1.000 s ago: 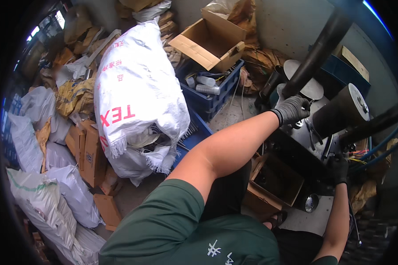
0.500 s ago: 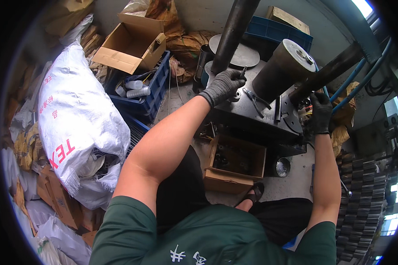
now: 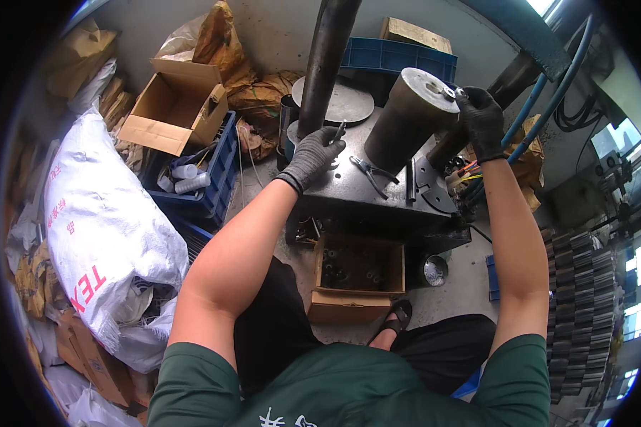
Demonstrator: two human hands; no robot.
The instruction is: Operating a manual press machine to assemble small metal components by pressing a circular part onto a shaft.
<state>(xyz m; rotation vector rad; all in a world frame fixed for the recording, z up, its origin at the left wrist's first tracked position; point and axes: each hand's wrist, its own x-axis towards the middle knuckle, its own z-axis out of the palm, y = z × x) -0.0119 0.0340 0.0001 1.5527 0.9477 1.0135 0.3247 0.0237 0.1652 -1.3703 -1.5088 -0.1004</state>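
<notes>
- Your left hand (image 3: 312,155), in a dark knit glove, has its fingers curled around a slim metal tool (image 3: 339,132) (it looks like a small rod or key; the tip is too small to tell), pinched between thumb and forefinger so the tip points up and stays ready beside the black upright column (image 3: 326,64).
- Your right hand (image 3: 481,121), gloved too, reaches to the top edge of the big tilted cylinder (image 3: 412,117), its fingertips pressed together on a small round metal part (image 3: 461,92) at the rim, probably to steady or turn it.
- The cylinder leans on the dark steel machine table (image 3: 377,196), which keeps its top face towards you and within reach.
- Pliers (image 3: 372,171) lie on the table just beside the cylinder's base, close for either hand.
- Below the table edge sits an open cardboard box (image 3: 356,285) with small dark parts inside, near your sandalled foot (image 3: 393,324).
- Off to your left: a blue plastic crate (image 3: 210,181) holding bottles, and a large white woven sack (image 3: 103,235).
</notes>
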